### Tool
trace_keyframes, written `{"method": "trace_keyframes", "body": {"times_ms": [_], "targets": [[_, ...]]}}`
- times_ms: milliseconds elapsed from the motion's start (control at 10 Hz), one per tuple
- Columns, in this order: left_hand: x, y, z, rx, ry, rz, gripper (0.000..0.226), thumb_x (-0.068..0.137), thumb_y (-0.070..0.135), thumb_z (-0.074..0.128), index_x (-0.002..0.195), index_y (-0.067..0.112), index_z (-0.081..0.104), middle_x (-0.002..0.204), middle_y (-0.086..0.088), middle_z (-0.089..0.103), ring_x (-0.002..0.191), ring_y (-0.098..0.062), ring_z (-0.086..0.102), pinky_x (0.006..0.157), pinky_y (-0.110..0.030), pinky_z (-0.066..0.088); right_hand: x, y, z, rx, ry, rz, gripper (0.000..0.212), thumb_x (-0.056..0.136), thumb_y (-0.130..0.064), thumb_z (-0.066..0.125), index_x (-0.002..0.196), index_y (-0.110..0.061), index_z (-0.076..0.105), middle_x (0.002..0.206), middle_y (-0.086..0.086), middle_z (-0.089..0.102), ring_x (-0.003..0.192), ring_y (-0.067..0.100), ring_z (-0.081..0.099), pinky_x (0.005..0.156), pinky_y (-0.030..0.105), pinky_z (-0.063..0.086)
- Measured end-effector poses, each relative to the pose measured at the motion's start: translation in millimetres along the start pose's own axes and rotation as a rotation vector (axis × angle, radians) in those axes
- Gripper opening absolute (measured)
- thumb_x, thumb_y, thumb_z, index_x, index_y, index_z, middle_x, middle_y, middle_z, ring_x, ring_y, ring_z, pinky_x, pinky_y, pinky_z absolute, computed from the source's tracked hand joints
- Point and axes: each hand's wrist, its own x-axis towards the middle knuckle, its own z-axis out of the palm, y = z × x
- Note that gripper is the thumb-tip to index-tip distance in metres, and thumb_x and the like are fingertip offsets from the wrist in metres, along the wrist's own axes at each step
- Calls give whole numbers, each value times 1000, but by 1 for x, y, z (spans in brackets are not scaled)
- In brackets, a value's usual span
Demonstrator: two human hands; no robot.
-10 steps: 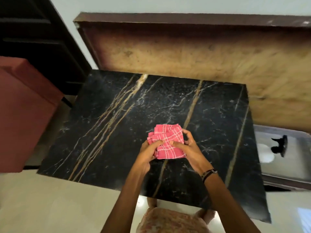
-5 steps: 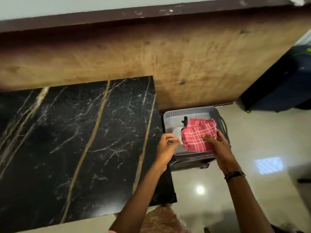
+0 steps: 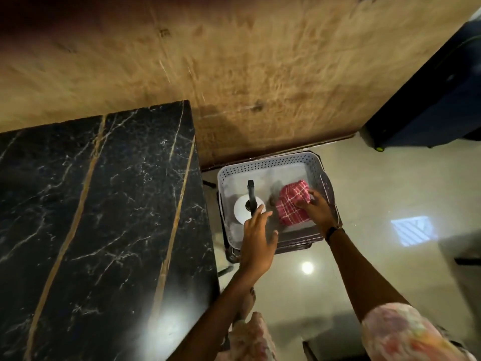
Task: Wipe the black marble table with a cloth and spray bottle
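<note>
Your right hand [image 3: 316, 208] pinches the folded red cloth [image 3: 292, 203] down at three o'clock inside the grey basket [image 3: 270, 162]. Your left hand [image 3: 256, 238] hangs spread over the spray bottle [image 3: 250, 204] at nine o'clock, probably to steady it. The marble surface [image 3: 99, 217] lies left.

1. One head-worn view looks steeply down, wide-angled, from above the person's arms.
2. It faces a wall [image 3: 234, 61], with the table [image 3: 91, 217] left and the basket [image 3: 270, 165] near centre.
</note>
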Motion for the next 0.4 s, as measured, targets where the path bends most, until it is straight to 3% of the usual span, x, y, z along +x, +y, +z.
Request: {"method": "trace_keyframes", "body": {"times_ms": [200,400], "targets": [[12,-19,16,-33,96,22,44,92,17,53,135,19,44,151,4,36,138,-17,30,110,-38,38,35,23,9,-139,23,50,47,89,-13,65,130,0,47,122,15,58,109,31,58,90,47,50],[13,-20,12,-89,36,26,42,91,17,54,132,20,46,149,5,37,134,-17,31,104,-43,43,22,17,11,-329,167,65,40,95,-10,55,132,-1,43,124,23,58,112,39,58,92,50,50]]}}
